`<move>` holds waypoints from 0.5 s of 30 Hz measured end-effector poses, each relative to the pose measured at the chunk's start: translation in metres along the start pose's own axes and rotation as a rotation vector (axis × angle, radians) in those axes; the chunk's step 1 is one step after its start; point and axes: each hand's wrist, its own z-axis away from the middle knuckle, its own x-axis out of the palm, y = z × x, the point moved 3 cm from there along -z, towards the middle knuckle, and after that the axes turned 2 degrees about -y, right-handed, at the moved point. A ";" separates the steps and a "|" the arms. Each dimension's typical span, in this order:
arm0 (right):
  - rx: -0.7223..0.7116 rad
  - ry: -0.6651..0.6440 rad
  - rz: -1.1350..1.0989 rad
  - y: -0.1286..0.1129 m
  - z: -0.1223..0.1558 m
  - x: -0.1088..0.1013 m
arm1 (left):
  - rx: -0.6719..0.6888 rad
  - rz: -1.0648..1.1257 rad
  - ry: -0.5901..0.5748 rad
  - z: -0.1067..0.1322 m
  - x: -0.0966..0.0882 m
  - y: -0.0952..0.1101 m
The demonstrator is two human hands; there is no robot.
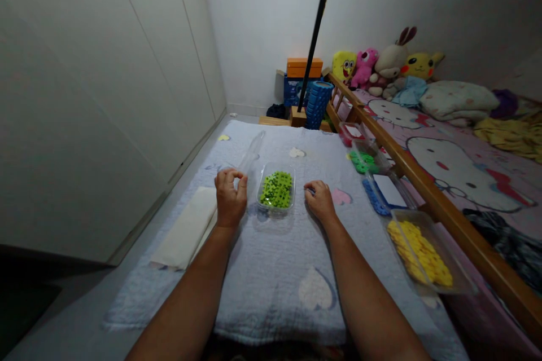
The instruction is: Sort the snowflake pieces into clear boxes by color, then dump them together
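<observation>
A clear plastic box stands on the cloth between my hands, filled with small lime-green plastic pieces. To its left, my left hand has its thumb and fingers closed on the near end of a clear plastic lid, which is tilted up and seen nearly edge-on. On the other side, my right hand rests on the cloth with its fingers curled in. A gap shows between its thumb and forefinger, with nothing visible in it. The right hand is apart from the box.
A folded cream cloth lies at left. Along the right edge stand boxes of yellow pieces, blue pieces, green pieces and a red box, beside the wooden bed rail. A black pole rises beyond the table.
</observation>
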 end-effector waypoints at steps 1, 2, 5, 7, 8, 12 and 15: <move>0.003 0.004 -0.016 0.000 0.000 0.000 | -0.027 0.123 0.027 0.000 -0.002 0.000; 0.010 0.011 -0.036 0.000 0.000 -0.001 | -0.067 0.250 0.044 0.000 -0.004 0.000; 0.046 0.064 -0.131 -0.003 -0.001 -0.006 | -0.247 0.635 0.053 -0.002 -0.006 -0.003; 0.039 0.134 -0.200 -0.009 0.000 -0.014 | -0.381 0.872 0.017 -0.005 -0.007 -0.005; 0.018 0.172 -0.230 -0.013 0.001 -0.018 | -0.445 0.980 -0.013 -0.005 -0.006 -0.006; -0.073 0.240 -0.348 -0.038 0.005 -0.033 | -0.688 1.299 -0.126 -0.003 -0.002 -0.001; -0.064 0.160 -0.543 -0.057 0.010 -0.032 | -0.795 1.418 -0.204 0.006 0.005 0.010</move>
